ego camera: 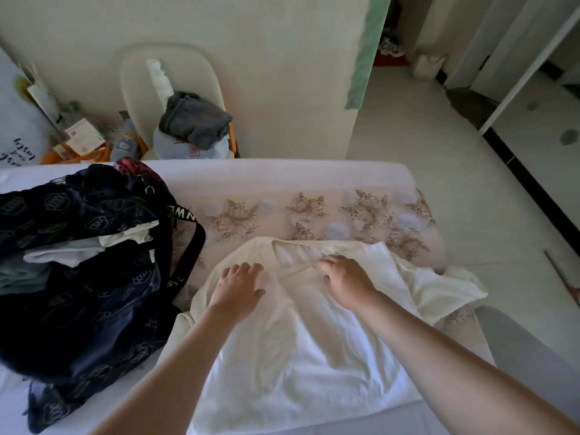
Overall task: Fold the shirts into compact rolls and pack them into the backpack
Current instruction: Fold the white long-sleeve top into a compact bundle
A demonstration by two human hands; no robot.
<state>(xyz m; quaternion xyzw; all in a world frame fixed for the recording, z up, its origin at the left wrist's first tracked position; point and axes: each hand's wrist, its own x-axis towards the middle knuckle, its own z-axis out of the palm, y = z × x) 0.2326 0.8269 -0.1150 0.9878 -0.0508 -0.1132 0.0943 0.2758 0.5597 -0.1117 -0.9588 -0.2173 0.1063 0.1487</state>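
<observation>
A cream-white shirt lies spread on the bed, collar away from me, with its right sleeve bunched toward the bed's edge. My left hand rests flat on the shirt's left shoulder, fingers spread. My right hand is at the collar with fingers bent, pinching the neckline fabric. To the left lies a dark navy patterned backpack, open, with white and greenish rolled clothes showing inside.
The bed has a floral embroidered cover and its right edge is close to the shirt's sleeve. Behind it stands a white chair holding grey clothing. Clutter sits at back left; tiled floor lies to the right.
</observation>
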